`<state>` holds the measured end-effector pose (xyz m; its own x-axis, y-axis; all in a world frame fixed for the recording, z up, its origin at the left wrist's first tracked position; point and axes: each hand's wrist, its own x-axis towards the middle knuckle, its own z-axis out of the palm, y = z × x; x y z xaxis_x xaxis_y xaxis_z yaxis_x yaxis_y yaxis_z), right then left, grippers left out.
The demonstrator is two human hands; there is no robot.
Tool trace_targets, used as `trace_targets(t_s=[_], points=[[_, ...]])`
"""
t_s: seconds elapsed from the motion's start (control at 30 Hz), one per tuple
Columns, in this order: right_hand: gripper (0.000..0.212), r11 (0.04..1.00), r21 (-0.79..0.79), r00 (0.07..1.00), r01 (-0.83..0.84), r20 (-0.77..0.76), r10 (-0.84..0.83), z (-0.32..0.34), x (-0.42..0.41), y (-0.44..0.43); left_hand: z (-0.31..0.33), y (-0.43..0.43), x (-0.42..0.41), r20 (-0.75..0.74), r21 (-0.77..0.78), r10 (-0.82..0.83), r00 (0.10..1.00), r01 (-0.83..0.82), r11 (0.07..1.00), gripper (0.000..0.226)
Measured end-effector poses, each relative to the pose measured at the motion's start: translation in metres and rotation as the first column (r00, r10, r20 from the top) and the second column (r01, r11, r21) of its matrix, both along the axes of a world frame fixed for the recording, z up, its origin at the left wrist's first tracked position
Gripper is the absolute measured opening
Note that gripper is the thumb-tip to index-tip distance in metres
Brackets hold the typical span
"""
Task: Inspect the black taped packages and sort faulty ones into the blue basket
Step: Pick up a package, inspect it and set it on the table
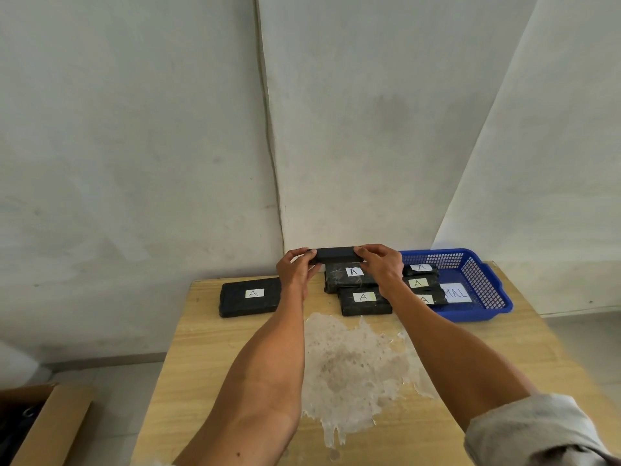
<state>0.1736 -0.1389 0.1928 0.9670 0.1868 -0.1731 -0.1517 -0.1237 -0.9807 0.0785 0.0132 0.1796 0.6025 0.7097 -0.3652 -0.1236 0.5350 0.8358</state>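
Gripping the held package (336, 254) at its two ends, the left hand (295, 269) and the right hand (383, 265) have it lifted above the far part of the table (235, 348), with its narrow black side turned toward the camera. The fingers of each hand curl round one end, and both bare forearms reach out from the near edge.

Below it, two packages (364, 301) lie flat on the wooden top, one behind the other and touching. Each shows a white label marked A, and the right forearm crosses their right ends. At the far left a lone package (250, 297) lies flat, well apart from the pair, with the same A label facing up.

At the far right stands the blue basket (484, 287), just beside the pair. In its left half three packages (420, 283) lie close together in a row from far to near, labels up, the nearest partly hidden behind the right forearm. A paper sheet (457, 292) showing the letters MAL lies on the basket floor to their right.

A pale patch (356, 364) of worn surface spreads over the middle of the table between the forearms. A rolled grey sleeve (527, 432) shows at the near right. On the floor at the near left sits an open cardboard box (50, 422); what is inside is too dark to tell.
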Motion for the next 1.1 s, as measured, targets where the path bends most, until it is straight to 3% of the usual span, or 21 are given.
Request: trace_targets(t_s=[0.1, 0.37, 0.47, 0.57, 0.67, 0.8, 0.87, 1.1], points=[[0.026, 0.998, -0.002, 0.998, -0.061, 0.033, 0.061, 0.001, -0.002, 0.0, -0.001, 0.004, 0.004, -0.037, 0.012, 0.041, 0.998, -0.041, 0.999, 0.015], [0.022, 0.998, -0.043, 0.996, -0.055, 0.073, 0.058, 0.001, -0.001, -0.001, -0.003, 0.008, 0.01, -0.04, 0.012, 0.012, 0.999, -0.012, 1.0, 0.017], [0.017, 0.998, -0.05, 0.999, -0.028, 0.032, 0.03, -0.002, 0.002, 0.004, -0.004, 0.007, 0.014, -0.011, -0.044, 0.045, 0.999, -0.046, 0.998, 0.024], [0.007, 1.0, 0.023, 0.999, -0.005, -0.031, 0.006, -0.004, 0.003, 0.008, -0.004, 0.006, 0.018, 0.025, -0.089, 0.086, 0.996, -0.083, 0.993, 0.017], [0.012, 1.0, -0.004, 0.999, 0.017, -0.028, -0.017, -0.002, 0.005, 0.01, -0.005, 0.008, 0.018, -0.006, -0.066, 0.087, 0.996, -0.087, 0.994, 0.015], [0.018, 0.998, 0.034, 0.996, 0.047, -0.071, -0.045, -0.001, 0.01, 0.013, -0.008, 0.009, 0.014, 0.01, -0.102, 0.04, 0.999, -0.039, 0.994, 0.038], [0.009, 0.996, 0.004, 0.993, 0.092, -0.08, -0.091, 0.0, 0.011, 0.015, -0.008, 0.008, 0.011, 0.022, -0.119, -0.013, 1.0, 0.015, 0.993, 0.038], [0.02, 0.981, -0.097, 0.985, 0.17, -0.013, -0.173, -0.004, 0.014, 0.015, -0.006, 0.005, 0.003, 0.03, -0.12, -0.078, 0.997, 0.081, 0.989, 0.036]])
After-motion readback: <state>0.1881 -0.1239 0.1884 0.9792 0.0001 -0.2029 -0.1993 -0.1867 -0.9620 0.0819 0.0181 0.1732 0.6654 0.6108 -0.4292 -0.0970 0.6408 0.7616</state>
